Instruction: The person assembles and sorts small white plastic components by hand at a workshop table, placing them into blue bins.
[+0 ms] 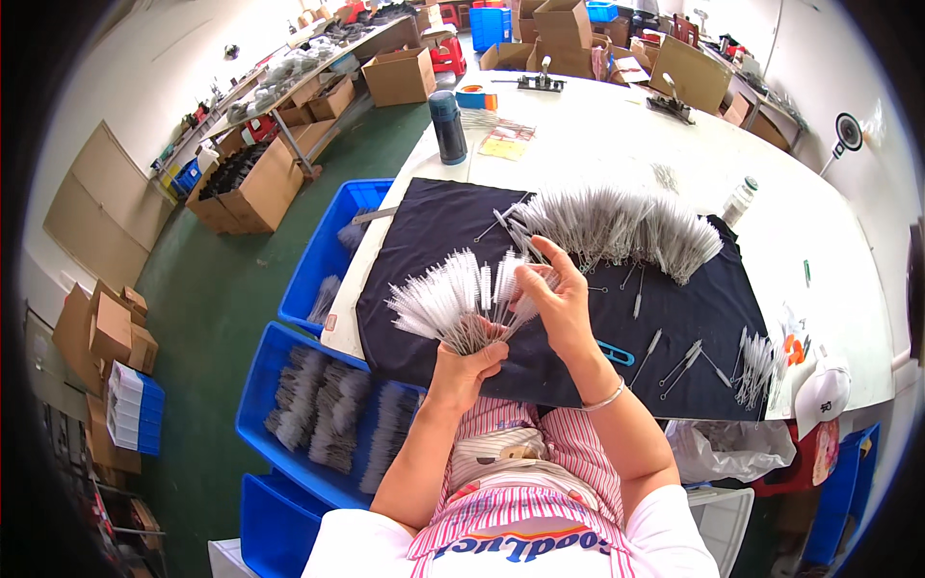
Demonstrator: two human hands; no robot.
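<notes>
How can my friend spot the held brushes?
Find the big white table, then its dark fabric cloth. Above that, the left hand grips a fan of thin-stemmed, white-bristled brushes, held up, unlike the grey-white heap piled behind.

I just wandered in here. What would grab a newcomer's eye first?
Most likely the fan of white brushes bunched in the person's left hand, with the right hand at its right edge. Just beyond, a larger heap of similar brushes lies on the dark cloth. A bright blue bin holding bristly bundles sits left of the person.
</notes>
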